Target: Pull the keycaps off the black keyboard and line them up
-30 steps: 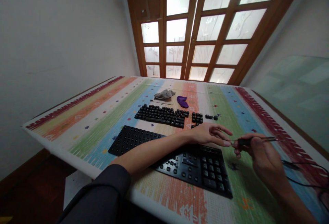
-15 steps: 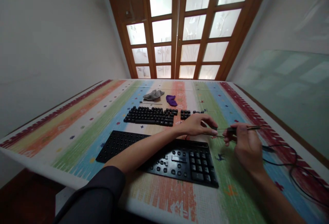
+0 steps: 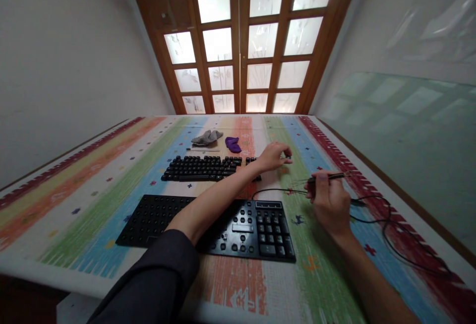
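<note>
My left hand (image 3: 273,156) reaches across the table, its fingers pinched on a small black keycap (image 3: 288,157), just right of the rows of loose black keycaps (image 3: 201,167) laid out on the striped cloth. My right hand (image 3: 327,201) is closed round a thin wire keycap puller (image 3: 324,177) with a dark handle; its wire tips point left and hold nothing. Below my left forearm lies the black keyboard base (image 3: 156,217), bare of keys on its left and middle, with keys still on its number pad (image 3: 273,232).
A grey cloth (image 3: 206,137) and a purple cloth (image 3: 233,144) lie beyond the keycap rows, with a thin rod (image 3: 203,150) beside them. The keyboard's black cable (image 3: 383,225) loops over the table's right side. A wooden glazed door (image 3: 238,41) stands behind the table.
My left hand has moved away from the puller's tips, up and back toward the loose keycaps. My right hand with the puller has stayed low on the right. The view has swung right.
</note>
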`<state>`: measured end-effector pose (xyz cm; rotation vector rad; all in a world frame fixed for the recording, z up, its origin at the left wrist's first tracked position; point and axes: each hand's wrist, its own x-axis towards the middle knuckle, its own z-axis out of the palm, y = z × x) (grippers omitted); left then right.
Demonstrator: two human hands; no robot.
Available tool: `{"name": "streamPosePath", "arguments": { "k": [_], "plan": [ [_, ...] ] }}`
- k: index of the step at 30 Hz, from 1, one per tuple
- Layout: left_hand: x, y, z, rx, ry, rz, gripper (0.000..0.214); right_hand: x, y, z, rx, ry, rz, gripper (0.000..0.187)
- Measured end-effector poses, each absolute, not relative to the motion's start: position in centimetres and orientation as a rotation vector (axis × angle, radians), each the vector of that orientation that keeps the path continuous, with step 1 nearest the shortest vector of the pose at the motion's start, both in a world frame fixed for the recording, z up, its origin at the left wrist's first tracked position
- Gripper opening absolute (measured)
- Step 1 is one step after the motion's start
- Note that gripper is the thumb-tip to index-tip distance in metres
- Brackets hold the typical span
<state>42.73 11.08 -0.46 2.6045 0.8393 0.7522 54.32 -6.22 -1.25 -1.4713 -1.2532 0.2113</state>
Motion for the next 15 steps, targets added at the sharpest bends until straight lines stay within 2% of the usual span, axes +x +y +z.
{"name": "streamPosePath", "arguments": {
  "k": [15],
  "plan": [
    [43.5, 12.5, -3.4, 2.579, 1.196, 0.586, 0.033, 54.2, -6.4, -1.2, -1.455, -1.295, 0.206, 0.049]
  ]
}}
